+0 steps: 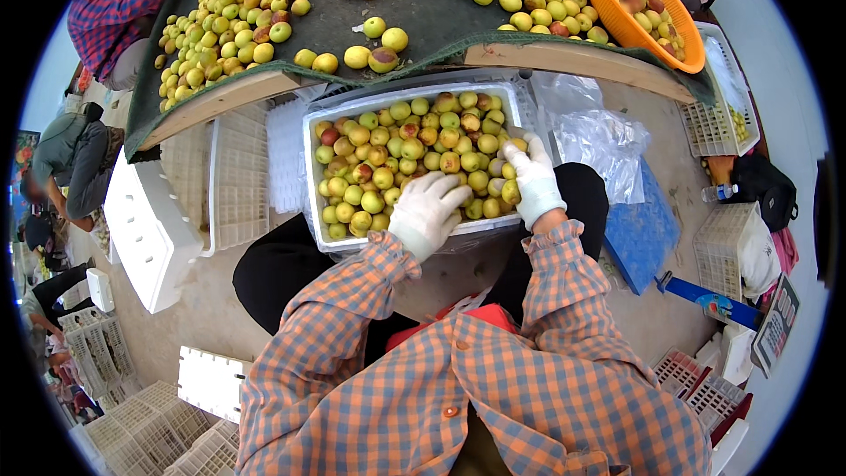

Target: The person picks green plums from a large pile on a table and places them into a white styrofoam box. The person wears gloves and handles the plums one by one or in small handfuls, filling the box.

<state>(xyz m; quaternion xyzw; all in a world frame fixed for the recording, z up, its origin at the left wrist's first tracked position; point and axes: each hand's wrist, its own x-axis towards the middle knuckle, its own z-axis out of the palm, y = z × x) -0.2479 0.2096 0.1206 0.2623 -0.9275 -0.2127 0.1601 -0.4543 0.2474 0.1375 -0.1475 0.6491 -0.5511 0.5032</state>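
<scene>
A white foam box [311, 198] sits before me, filled with yellow-green, red-flushed jujubes [396, 152]. My left hand [429, 210], in a white knit glove, rests palm down on the fruit near the box's front side. Its fingers are spread and bent, and their undersides are hidden. At the right end of the box, my right hand [534, 175], also gloved in white, reaches over the rim. Its fingers touch jujubes along that wall; whether one is gripped cannot be told.
Beyond the box, a sorting table [317, 20] with a wooden edge carries heaped jujubes and an orange basket [694, 46]. Left stand a white foam box [149, 238] and plastic crates [238, 178]. Clear plastic film [601, 139] overlaps a blue platform [644, 231] at right. People work nearby.
</scene>
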